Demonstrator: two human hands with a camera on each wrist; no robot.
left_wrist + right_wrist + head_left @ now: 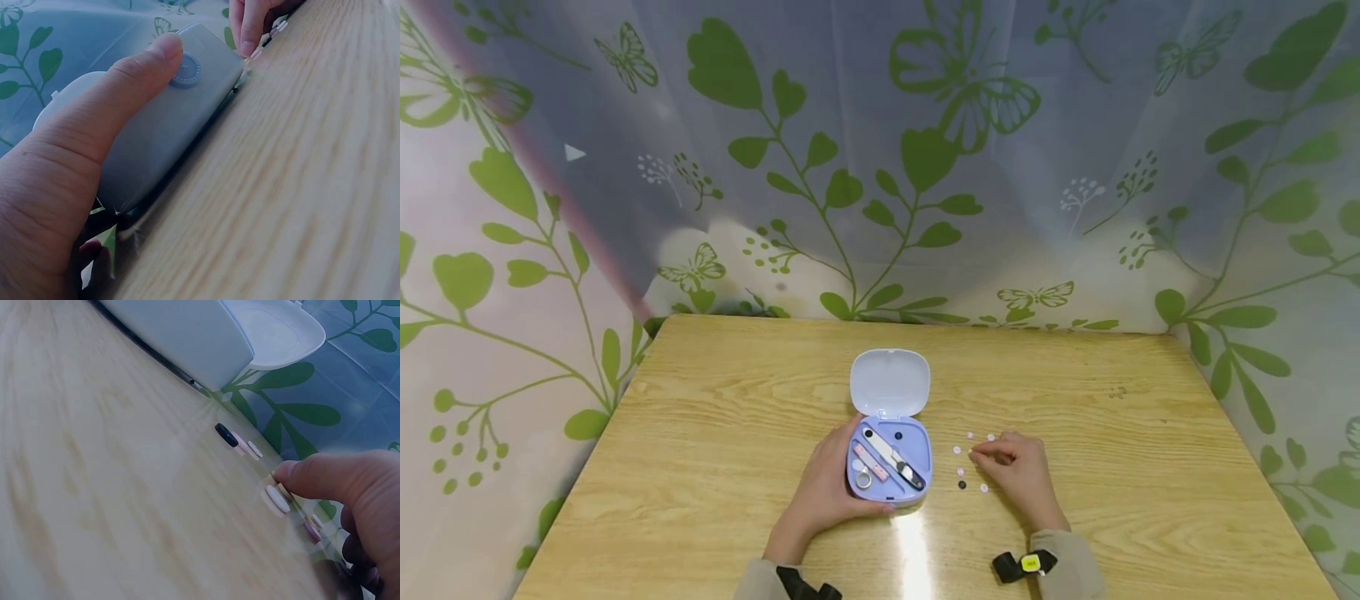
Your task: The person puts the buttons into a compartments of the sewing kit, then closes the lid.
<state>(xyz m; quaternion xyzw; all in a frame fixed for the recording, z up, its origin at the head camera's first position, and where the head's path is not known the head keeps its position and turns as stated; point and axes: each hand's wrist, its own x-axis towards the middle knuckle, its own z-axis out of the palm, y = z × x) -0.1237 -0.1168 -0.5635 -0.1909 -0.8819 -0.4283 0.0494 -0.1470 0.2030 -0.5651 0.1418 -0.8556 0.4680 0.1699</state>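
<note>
A blue sewing box (926,454) stands on the table with its white lid (890,382) up. My left hand (827,481) grips the box at its left side, the thumb along its front near a round blue catch (186,70). Inside lie a slim white-and-black tool (891,457), a pink strip-like piece (871,462), a metal ring (863,480) and a black button (898,436). Right of the box, my right hand (1019,475) pinches a small yellowish button (285,492) at the table surface. Its other fingers are curled under.
Several loose buttons lie between the box and the right hand, among them a black button (962,484), a white button (984,488) and a pink button (960,472). A leaf-patterned curtain (880,208) hangs behind the wooden table (722,392).
</note>
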